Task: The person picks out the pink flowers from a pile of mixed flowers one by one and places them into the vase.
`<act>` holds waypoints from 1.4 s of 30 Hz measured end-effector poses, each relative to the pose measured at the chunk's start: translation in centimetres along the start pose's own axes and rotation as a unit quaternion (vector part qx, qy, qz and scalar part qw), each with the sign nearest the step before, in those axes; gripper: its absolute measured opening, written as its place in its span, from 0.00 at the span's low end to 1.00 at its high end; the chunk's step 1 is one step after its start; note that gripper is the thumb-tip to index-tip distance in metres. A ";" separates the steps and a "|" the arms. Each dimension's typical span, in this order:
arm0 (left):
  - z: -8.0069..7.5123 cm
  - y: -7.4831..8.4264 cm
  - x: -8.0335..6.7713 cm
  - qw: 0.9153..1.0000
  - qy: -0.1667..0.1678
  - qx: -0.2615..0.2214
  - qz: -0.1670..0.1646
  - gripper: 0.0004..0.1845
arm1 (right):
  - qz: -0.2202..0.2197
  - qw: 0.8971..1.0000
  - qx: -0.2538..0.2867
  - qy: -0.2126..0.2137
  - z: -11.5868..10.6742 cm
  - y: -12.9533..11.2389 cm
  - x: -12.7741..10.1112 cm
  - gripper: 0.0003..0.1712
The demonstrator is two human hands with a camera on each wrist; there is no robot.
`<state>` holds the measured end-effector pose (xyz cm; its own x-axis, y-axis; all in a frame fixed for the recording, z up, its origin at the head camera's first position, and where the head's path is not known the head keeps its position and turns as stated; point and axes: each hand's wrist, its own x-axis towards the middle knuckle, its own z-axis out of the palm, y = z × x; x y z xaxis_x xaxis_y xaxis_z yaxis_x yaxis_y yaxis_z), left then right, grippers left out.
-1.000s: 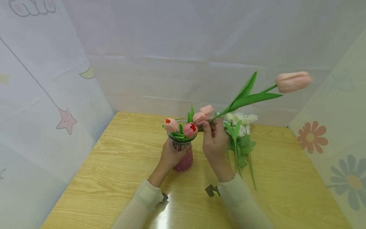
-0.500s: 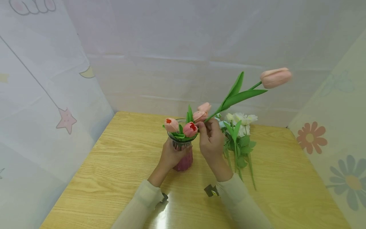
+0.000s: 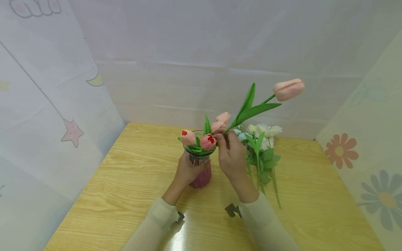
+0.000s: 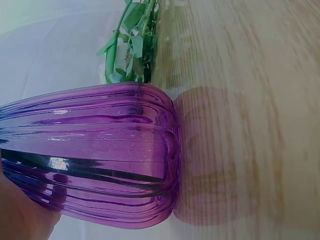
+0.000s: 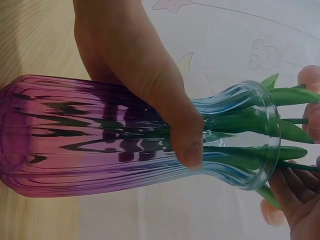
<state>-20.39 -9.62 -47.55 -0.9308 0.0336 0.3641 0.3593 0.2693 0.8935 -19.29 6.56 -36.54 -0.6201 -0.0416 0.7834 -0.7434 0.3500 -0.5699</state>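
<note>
Left hand (image 3: 187,170): you've got it wrapped round the vase (image 3: 201,164) at table (image 3: 125,181) centre — keeps it steady.
Right hand (image 3: 230,155): pinching the tulip (image 3: 288,89) stem at the rim, bloom leaning toward 2 o'clock — easier to feed in.

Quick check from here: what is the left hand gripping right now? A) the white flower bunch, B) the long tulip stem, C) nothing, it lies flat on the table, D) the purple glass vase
D: the left hand wraps round the purple glass vase, thumb across its neck in the right wrist view.
</note>
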 end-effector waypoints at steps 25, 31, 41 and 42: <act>0.0 0.0 -0.1 1.000 0.002 -0.007 0.001 0.36 | 0.105 0.957 -0.203 -0.179 -1.7 -2.4 1.0 0.17; 0.0 0.2 -0.1 1.000 0.001 -0.009 -0.002 0.36 | 0.122 0.941 -0.232 -0.215 -2.0 -2.4 0.5 0.25; 0.0 0.1 0.0 1.000 -0.001 -0.018 -0.002 0.38 | 0.146 0.956 -0.162 -0.197 -3.2 -2.4 0.5 0.16; 0.0 0.1 0.0 1.000 0.000 -0.017 0.000 0.38 | 0.150 0.958 -0.156 -0.190 -3.4 -2.4 0.4 0.16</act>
<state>-20.34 -9.60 -47.49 -0.9310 0.0340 0.3634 0.3608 0.2364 0.9022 -16.92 8.85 -34.00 -0.8843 -0.2126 0.4158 -0.4438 0.6593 -0.6069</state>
